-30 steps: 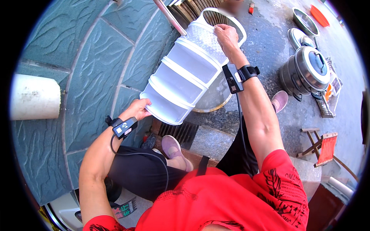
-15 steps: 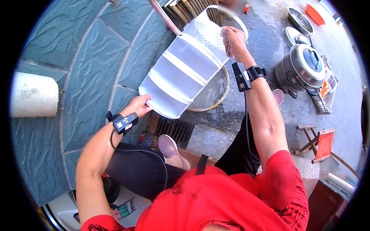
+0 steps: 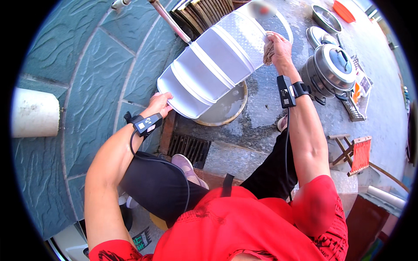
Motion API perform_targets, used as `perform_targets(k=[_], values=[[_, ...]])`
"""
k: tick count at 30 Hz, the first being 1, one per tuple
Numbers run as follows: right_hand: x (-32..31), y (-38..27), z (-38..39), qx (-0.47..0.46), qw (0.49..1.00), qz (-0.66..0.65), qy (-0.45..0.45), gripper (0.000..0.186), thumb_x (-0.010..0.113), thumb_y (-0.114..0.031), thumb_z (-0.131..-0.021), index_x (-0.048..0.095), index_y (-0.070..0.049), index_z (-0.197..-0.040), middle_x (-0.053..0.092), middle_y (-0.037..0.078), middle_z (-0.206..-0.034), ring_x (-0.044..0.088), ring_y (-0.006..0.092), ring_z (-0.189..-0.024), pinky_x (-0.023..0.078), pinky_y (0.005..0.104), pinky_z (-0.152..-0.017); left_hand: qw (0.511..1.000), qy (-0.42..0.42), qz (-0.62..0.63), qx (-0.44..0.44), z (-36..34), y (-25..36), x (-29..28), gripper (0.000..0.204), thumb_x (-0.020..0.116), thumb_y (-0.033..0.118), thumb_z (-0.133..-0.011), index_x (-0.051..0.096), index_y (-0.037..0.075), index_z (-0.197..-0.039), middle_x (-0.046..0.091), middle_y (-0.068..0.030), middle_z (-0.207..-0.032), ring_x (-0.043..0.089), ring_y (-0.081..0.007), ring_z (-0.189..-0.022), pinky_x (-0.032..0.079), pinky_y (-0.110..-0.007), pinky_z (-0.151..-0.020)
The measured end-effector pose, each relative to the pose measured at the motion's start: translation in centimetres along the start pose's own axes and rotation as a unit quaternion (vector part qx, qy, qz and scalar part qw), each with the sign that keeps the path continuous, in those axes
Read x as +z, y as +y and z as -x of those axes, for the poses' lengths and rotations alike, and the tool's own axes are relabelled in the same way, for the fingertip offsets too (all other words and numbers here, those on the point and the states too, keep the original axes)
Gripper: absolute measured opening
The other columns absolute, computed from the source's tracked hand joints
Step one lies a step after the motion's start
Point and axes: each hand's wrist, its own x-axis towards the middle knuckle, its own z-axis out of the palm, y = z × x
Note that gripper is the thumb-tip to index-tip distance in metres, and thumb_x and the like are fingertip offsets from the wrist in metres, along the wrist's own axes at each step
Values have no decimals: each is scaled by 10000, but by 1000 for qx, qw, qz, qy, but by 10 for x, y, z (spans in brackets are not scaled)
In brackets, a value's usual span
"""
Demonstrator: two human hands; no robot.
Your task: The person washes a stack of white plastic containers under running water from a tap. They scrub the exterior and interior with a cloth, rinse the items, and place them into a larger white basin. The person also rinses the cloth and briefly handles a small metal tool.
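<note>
While left fingers grip it, white shelving slants.

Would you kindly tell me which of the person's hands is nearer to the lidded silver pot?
The right hand: it is left of the lidded silver pot, at the perforated end of the white tiered rack. The left hand is much farther left, holding the rack's opposite end.

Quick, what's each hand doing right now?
Left hand: closed, gripping the lower end of the white plastic tiered rack.
Right hand: closed, holding a crumpled brown cloth at the rack's edge.
</note>
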Motion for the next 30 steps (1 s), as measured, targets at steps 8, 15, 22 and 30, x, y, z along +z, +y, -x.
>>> perform_targets(k=[8, 15, 22, 30], values=[[-14, -24, 11, -25, 1000, -10, -3, 219, 616, -20, -809, 716, 14, -1001, 679, 54, -859, 601, 115, -727, 487, 236, -661, 999, -12, -6, 38, -5, 6, 10, 309, 552, -79, -796, 487, 1, -1087, 595, -126, -1044, 626, -250, -951, 561, -418, -857], [-23, -28, 13, -4, 1000, -20, 3, 232, 594, -7, -821, 713, 15, -1018, 687, 56, -901, 623, 134, -760, 513, 250, -688, 997, -9, -25, 67, -11, 14, 17, 300, 568, -65, -791, 494, 0, -1074, 584, -117, -1016, 612, -247, -937, 552, -406, -848], [-33, -36, 14, 1, 1000, -24, 6, 210, 625, -10, -781, 733, 2, -960, 681, 57, -838, 609, 134, -718, 490, 246, -670, 997, -26, -3, 74, -14, 14, 27, 340, 559, -84, -781, 475, -14, -1103, 554, -147, -1086, 590, -271, -1006, 544, -402, -877], [-32, -34, 25, -10, 997, 70, 16, 215, 616, -26, -795, 719, 13, -980, 677, 61, -841, 611, 132, -726, 480, 240, -669, 998, -37, -38, 35, -13, 22, 13, 325, 579, -84, -755, 512, -22, -1067, 570, -137, -1057, 625, -265, -961, 560, -414, -838]])
